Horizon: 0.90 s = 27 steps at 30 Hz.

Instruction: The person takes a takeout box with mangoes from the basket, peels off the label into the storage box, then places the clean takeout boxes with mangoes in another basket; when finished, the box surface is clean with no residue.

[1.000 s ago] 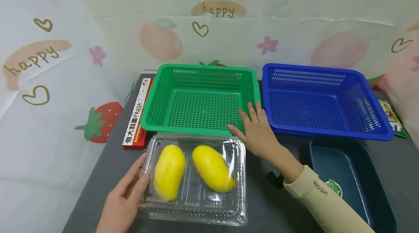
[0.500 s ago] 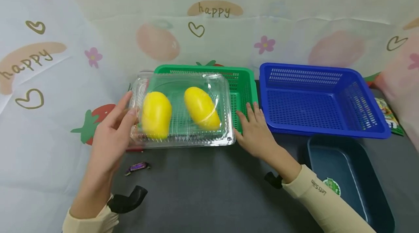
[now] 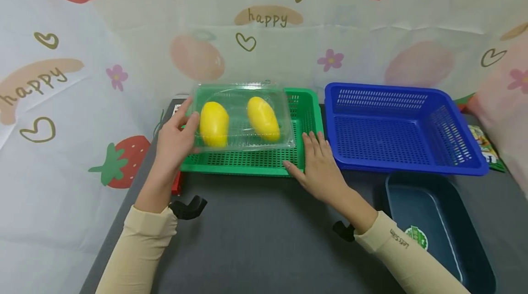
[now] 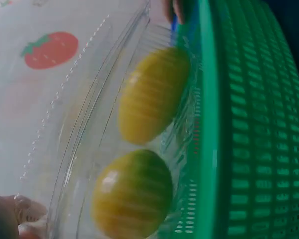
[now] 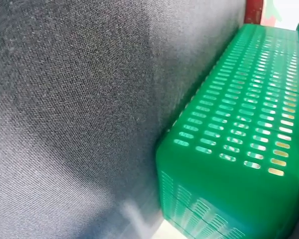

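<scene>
My left hand [image 3: 175, 142] grips the left edge of a clear plastic clamshell box [image 3: 238, 117]. Inside the box lie two yellow mangoes, one on the left [image 3: 214, 124] and one on the right [image 3: 264, 119]; the left wrist view shows a green tint on the nearer mango [image 4: 134, 194]. The box is over the green basket [image 3: 235, 169], within its outline at the left. Whether it touches the basket's bottom, I cannot tell. At the basket's front right corner rests my right hand [image 3: 319, 170], fingers straight on the rim; it is out of the right wrist view.
A blue basket [image 3: 406, 85] stands right of the green one. In front of it is a dark tray [image 3: 443, 220] with a green sticker. A colourful packet [image 3: 486, 147] lies at far right, and a red pasta box [image 3: 176, 184] is mostly hidden left of the green basket.
My left hand has carried the clamshell box with the mangoes from the table's front, up and away, to over the green basket. My right hand has stayed at the basket's corner.
</scene>
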### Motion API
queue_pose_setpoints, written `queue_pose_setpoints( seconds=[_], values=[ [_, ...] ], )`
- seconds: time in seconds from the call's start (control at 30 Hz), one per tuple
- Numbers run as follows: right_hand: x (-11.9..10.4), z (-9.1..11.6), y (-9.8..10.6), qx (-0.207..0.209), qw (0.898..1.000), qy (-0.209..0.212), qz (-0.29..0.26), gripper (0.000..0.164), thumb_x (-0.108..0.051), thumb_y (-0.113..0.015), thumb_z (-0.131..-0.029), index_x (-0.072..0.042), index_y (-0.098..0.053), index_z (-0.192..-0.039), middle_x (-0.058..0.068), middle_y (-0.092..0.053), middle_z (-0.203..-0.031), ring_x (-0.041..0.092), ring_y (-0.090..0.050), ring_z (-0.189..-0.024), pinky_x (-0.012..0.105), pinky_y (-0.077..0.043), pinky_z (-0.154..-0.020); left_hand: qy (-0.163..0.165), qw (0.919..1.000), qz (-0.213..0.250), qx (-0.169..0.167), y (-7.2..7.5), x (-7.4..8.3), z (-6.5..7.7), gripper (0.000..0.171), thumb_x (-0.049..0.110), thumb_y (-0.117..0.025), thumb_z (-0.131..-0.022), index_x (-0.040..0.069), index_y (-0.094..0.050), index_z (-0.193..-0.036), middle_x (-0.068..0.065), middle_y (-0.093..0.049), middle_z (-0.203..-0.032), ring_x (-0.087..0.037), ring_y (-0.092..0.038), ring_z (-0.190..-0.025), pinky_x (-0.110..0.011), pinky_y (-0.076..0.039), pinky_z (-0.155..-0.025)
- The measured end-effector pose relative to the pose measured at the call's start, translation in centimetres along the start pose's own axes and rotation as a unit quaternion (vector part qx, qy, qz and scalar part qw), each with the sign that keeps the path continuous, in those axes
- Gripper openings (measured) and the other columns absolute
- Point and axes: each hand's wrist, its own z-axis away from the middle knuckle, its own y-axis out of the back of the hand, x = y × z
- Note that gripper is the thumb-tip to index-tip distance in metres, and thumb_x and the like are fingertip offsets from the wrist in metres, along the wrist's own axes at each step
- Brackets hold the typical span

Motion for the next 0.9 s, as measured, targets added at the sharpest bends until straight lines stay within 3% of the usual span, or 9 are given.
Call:
queue_pose_setpoints(
  seconds=[0.1, 0.23, 0.33, 0.43, 0.53, 0.7, 0.77, 0.83, 0.9],
  values=[
    [-0.1, 0.0, -0.2, 0.009, 1.0, 0.0, -0.003, 0.09, -0.064, -0.04, -0.094, -0.002, -0.014, -0.153, 0.022, -0.019, -0.156, 0.035, -0.003, -0.147, 0.052, -0.008, -0.118, 0.007, 0.9995, -0.01, -0.03, -0.5, -0.7, -1.5, 0.053, 0.047, -0.047, -0.098, 0.044, -0.028, -0.148, -0.012, -0.049, -0.141, -0.03, -0.057, -0.11, -0.036, -0.058, -0.065],
    [-0.3, 0.0, -0.4, 0.015, 1.0, 0.002, -0.007, 0.088, -0.063, -0.041, -0.094, -0.002, -0.015, -0.152, 0.023, -0.022, -0.155, 0.036, -0.005, -0.147, 0.052, -0.008, -0.118, 0.002, 0.9973, -0.039, -0.063, -1.3, -1.7, -2.7, 0.055, 0.043, -0.047, -0.099, 0.039, -0.028, -0.15, -0.015, -0.048, -0.14, -0.031, -0.064, -0.083, -0.04, -0.058, -0.063],
    [-0.4, -0.1, -0.6, 0.016, 1.0, 0.006, -0.005, 0.088, -0.063, -0.04, -0.094, -0.002, -0.016, -0.152, 0.022, -0.024, -0.155, 0.035, -0.005, -0.147, 0.052, -0.008, -0.118, -0.003, 0.9961, -0.053, -0.07, -1.7, -2.3, -2.9, 0.055, 0.042, -0.046, -0.1, 0.036, -0.027, -0.151, -0.019, -0.048, -0.138, -0.035, -0.064, -0.073, -0.046, -0.057, -0.063],
    [-0.6, 0.0, -0.7, 0.019, 1.0, 0.01, -0.004, 0.088, -0.063, -0.04, -0.094, -0.001, -0.017, -0.152, 0.021, -0.026, -0.154, 0.035, -0.004, -0.147, 0.051, -0.007, -0.118, -0.011, 0.9957, -0.064, -0.066, -2.2, -2.7, -2.9, 0.055, 0.041, -0.045, -0.1, 0.033, -0.026, -0.152, -0.021, -0.049, -0.135, -0.038, -0.064, -0.082, -0.046, -0.057, -0.062],
    [-0.6, 0.1, -0.7, 0.022, 1.0, 0.01, -0.004, 0.087, -0.063, -0.04, -0.094, -0.001, -0.017, -0.152, 0.02, -0.027, -0.153, 0.035, -0.005, -0.147, 0.051, -0.007, -0.118, -0.026, 0.9934, -0.096, -0.057, -2.7, -3.0, -2.9, 0.055, 0.041, -0.043, -0.101, 0.03, -0.026, -0.152, -0.022, -0.052, -0.13, -0.035, -0.062, -0.082, -0.04, -0.055, -0.059],
    [-0.6, 0.3, -0.6, 0.019, 1.0, 0.004, -0.01, 0.087, -0.063, -0.04, -0.094, -0.002, -0.017, -0.152, 0.02, -0.027, -0.154, 0.035, -0.004, -0.147, 0.051, -0.006, -0.118, -0.034, 0.9864, -0.155, -0.041, -3.5, -3.2, -2.9, 0.055, 0.04, -0.037, -0.103, 0.024, -0.022, -0.153, -0.02, -0.06, -0.117, -0.022, -0.055, -0.057, -0.033, -0.043, -0.056],
    [-0.6, 0.3, -0.5, 0.019, 1.0, 0.004, -0.011, 0.087, -0.063, -0.04, -0.094, -0.002, -0.017, -0.152, 0.02, -0.027, -0.154, 0.035, -0.004, -0.147, 0.051, -0.006, -0.118, -0.032, 0.983, -0.177, -0.039, -3.7, -3.2, -3.0, 0.055, 0.039, -0.034, -0.103, 0.023, -0.02, -0.154, -0.02, -0.061, -0.102, -0.02, -0.049, -0.051, -0.034, -0.041, -0.054],
    [-0.6, 0.3, -0.5, 0.019, 1.0, 0.003, -0.007, 0.086, -0.064, -0.039, -0.094, -0.003, -0.018, -0.152, 0.02, -0.027, -0.153, 0.034, -0.004, -0.147, 0.051, -0.006, -0.118, -0.028, 0.9792, -0.197, -0.042, -3.8, -3.0, -3.1, 0.055, 0.037, -0.033, -0.104, 0.02, -0.018, -0.154, -0.021, -0.059, -0.09, -0.022, -0.048, -0.054, -0.037, -0.041, -0.055],
    [-0.6, 0.4, -0.4, 0.017, 1.0, 0.003, -0.004, 0.086, -0.064, -0.039, -0.094, -0.003, -0.02, -0.152, 0.021, -0.029, -0.152, 0.035, -0.003, -0.147, 0.051, -0.006, -0.118, -0.023, 0.9748, -0.217, -0.047, -3.9, -2.9, -3.2, 0.055, 0.034, -0.033, -0.104, 0.016, -0.017, -0.154, -0.026, -0.06, -0.098, -0.032, -0.057, -0.066, -0.044, -0.045, -0.062]
  ],
)
